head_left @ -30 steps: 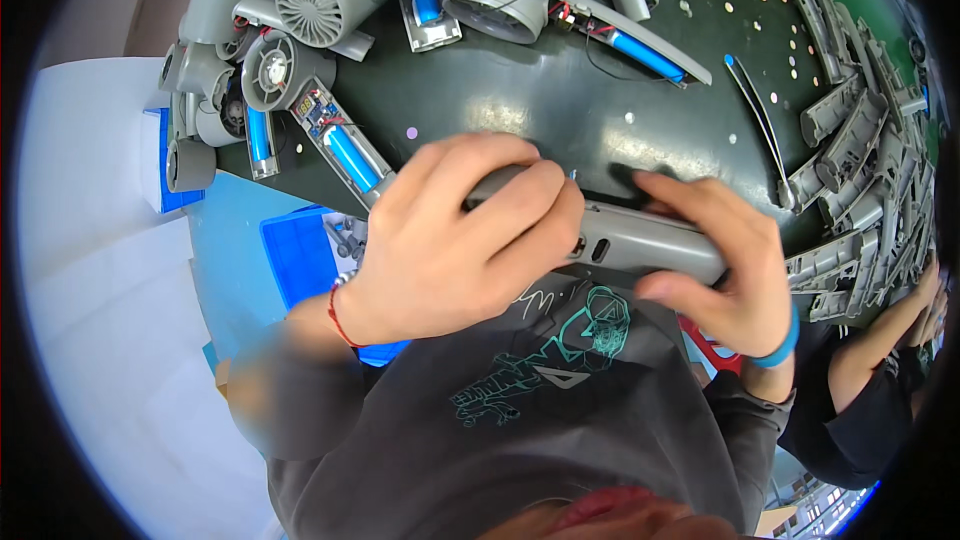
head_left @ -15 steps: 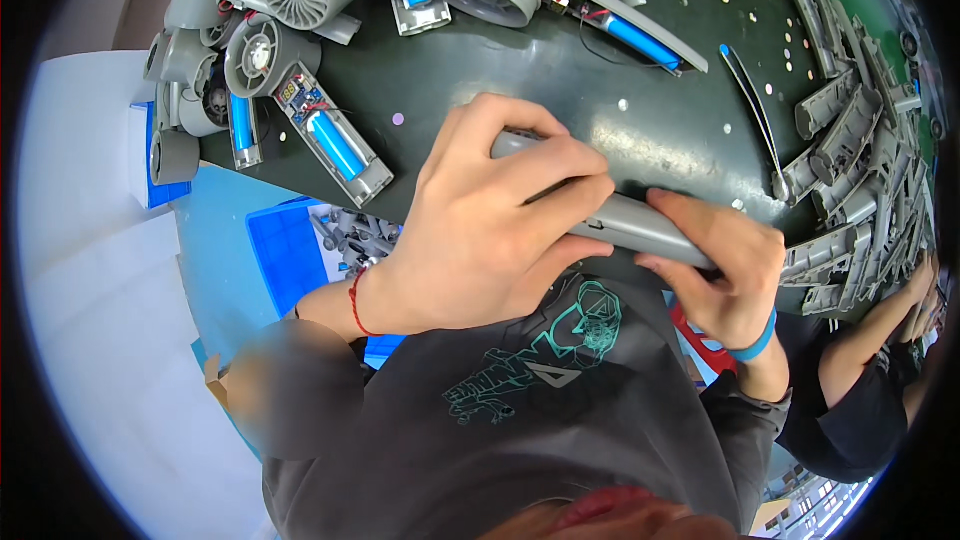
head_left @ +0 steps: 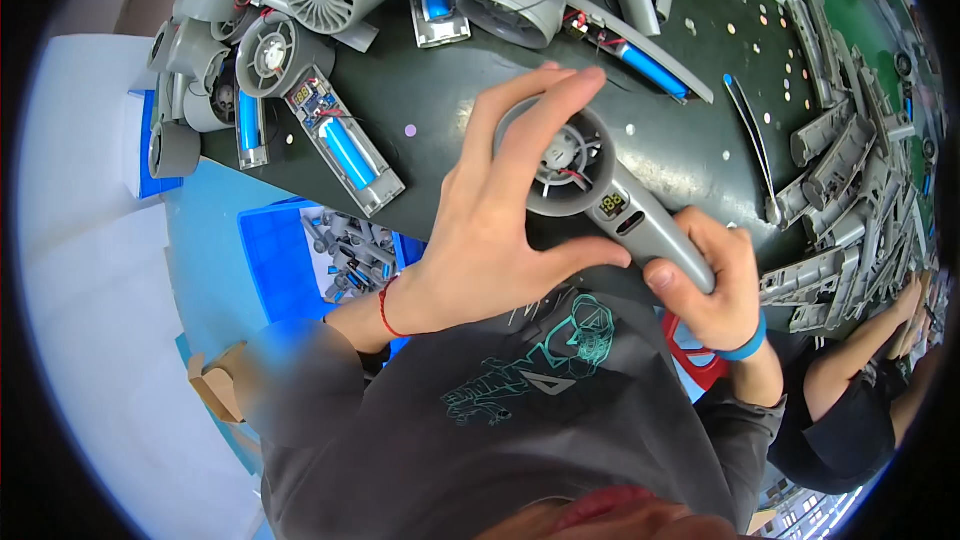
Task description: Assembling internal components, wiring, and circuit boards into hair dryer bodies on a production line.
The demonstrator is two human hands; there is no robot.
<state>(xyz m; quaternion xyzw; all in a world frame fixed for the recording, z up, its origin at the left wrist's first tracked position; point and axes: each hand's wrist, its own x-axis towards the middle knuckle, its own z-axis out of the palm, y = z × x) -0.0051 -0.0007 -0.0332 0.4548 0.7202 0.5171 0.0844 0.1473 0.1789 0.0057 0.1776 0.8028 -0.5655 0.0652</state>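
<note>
A grey handheld fan lies slantwise in front of me, its round head facing up with the motor hub and a red wire showing inside. A small digit display and a dark slot are set in its handle. My right hand is closed round the handle's lower end, thumb on top. At the fan head, my left hand is open, fingers and thumb spread wide in a curve about the ring. The fingers cover the ring's left side, and whether they touch it I cannot tell.
Opened fan bodies with blue battery cells lie at the left and back of the dark table. Tweezers rest at the right, beside piled grey shell halves. Below stands a blue bin of grey parts. Another person's arm is at far right.
The fan has turned so that its round head and display now face up. My left hand has opened from its grip over the fan; my right hand still holds the handle.
</note>
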